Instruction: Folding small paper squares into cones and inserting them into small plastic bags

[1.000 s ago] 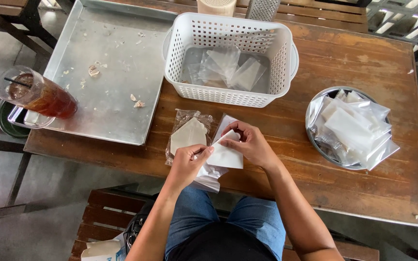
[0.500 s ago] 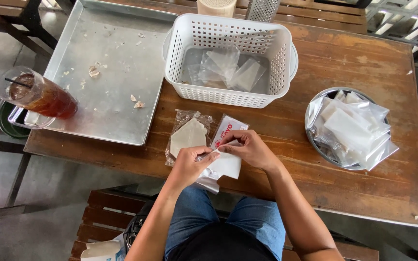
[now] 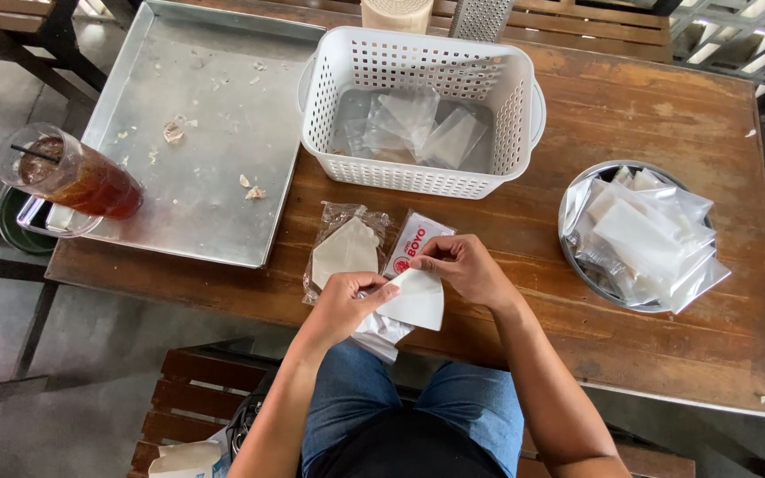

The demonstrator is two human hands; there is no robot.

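Pinching a white triangular paper piece point(image 3: 418, 301) from both sides, the person's 2 hands sit close together at the near edge of the brown wooden worktop point(image 3: 630, 115). The left hand point(image 3: 350, 301) grips the paper's left edge between thumb and fingers, while the right hand point(image 3: 455, 265) presses its fingertips on the upper corner, so both hands are closed on that 1 piece. Under the paper lies a small heap of crumpled clear plastic wrappers point(image 3: 381, 329), partly hanging over the worktop's edge.

Just beside the left hand rests a clear plastic bag holding pale flat sheets point(image 3: 344, 250), and touching it on the right is a white packet with red print point(image 3: 413, 239), partly covered by the right hand.

Beyond these stands a white perforated plastic basket point(image 3: 418, 57) with several clear folded pouches point(image 3: 413, 128) lying in its bottom. To the right, a round metal bowl point(image 3: 577, 257) is heaped with filled clear packets point(image 3: 648, 235). To the left, a large rectangular metal tray point(image 3: 197, 106) carries a few crumbs, and a plastic cup of dark iced drink with a straw point(image 3: 68, 173) leans at its near left corner.
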